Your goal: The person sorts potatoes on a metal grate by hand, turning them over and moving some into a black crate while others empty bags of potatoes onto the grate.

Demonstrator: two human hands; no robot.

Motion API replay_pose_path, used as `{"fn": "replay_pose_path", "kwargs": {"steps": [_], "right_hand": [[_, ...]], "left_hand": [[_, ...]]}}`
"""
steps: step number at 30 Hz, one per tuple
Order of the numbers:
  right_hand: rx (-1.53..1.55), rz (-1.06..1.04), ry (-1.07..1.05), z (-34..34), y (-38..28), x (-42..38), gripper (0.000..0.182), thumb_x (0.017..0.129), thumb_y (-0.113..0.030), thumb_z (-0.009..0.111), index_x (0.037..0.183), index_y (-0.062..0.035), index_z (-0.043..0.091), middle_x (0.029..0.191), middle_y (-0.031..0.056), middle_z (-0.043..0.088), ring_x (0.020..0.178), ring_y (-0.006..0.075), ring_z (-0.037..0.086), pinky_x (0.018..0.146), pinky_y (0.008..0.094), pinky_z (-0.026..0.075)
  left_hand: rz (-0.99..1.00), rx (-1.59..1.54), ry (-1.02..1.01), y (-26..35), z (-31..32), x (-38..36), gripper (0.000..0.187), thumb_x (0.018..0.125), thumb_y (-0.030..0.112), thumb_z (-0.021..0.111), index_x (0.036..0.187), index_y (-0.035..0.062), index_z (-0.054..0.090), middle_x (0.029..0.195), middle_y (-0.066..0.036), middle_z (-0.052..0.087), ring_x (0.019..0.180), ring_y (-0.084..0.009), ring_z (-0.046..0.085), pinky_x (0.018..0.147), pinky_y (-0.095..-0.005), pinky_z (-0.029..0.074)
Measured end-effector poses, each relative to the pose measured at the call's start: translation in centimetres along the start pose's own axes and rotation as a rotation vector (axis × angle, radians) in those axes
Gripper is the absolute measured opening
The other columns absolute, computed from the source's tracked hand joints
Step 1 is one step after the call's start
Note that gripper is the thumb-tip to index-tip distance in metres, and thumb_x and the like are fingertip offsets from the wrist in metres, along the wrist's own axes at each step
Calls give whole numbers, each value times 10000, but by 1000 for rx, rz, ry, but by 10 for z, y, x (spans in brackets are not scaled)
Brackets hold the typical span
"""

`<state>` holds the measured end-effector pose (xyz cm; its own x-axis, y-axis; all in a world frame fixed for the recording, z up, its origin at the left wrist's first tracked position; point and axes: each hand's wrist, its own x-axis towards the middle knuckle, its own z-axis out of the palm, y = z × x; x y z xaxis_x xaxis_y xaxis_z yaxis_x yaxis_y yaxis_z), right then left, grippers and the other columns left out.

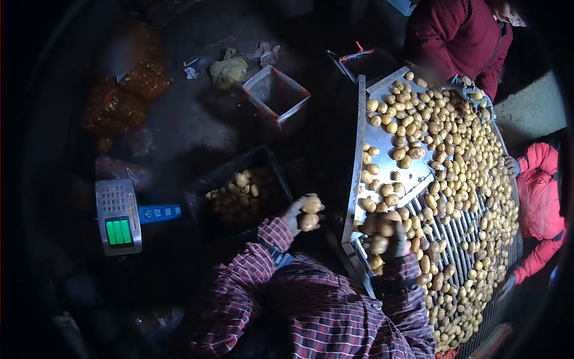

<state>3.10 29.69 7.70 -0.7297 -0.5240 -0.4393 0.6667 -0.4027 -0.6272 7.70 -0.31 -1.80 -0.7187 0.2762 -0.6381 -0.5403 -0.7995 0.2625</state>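
My left hand [292, 216], gloved, is closed around potatoes [310, 222] between the dark crate and the metal sorting table. At the table's near left corner my right hand [396, 242], also gloved, grips a few potatoes [379, 244]; they are smeared by motion, so I cannot count them. Many loose potatoes [460, 167] cover the sorting table [361, 137], part smooth metal sheet and part slatted rollers. To the left of my left hand stands a dark crate [276, 166] with potatoes [242, 182] in it.
A scale display [119, 200] with a lit green screen stands left of the crate. Beyond lie a grey bin [263, 90], a crumpled cloth [228, 70] and filled net sacks [116, 105]. Two co-workers, in a maroon sweater [448, 39] and a red jacket [541, 197], flank the table.
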Motion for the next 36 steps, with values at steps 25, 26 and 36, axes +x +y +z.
{"fn": "replay_pose_path", "kwargs": {"steps": [25,26,36], "right_hand": [[-1555,-31,1491,-70,112,-225,771,744,-329,735,1414,-121,416,1466,200,338,1340,398,319,1076,540,284],[-1473,-19,1510,-80,132,-232,799,757,-352,724,1439,-122,377,1487,198,312,1354,405,304,1083,537,280],[-1487,288,1357,-54,98,-186,866,790,-562,636,1505,-233,274,1578,181,120,1425,475,119,1101,673,117]], "left_hand": [[903,1715,-615,-69,165,85,494,775,53,665,1252,54,539,1306,-178,504,1234,-357,479,1068,-422,370],[887,1950,-670,-92,177,91,570,777,176,693,1303,68,502,1361,-184,460,1276,-360,430,1083,-440,342],[718,2564,-1202,-185,231,83,636,790,509,641,1365,277,503,1550,-71,247,1408,-398,227,1129,-597,161]]}}
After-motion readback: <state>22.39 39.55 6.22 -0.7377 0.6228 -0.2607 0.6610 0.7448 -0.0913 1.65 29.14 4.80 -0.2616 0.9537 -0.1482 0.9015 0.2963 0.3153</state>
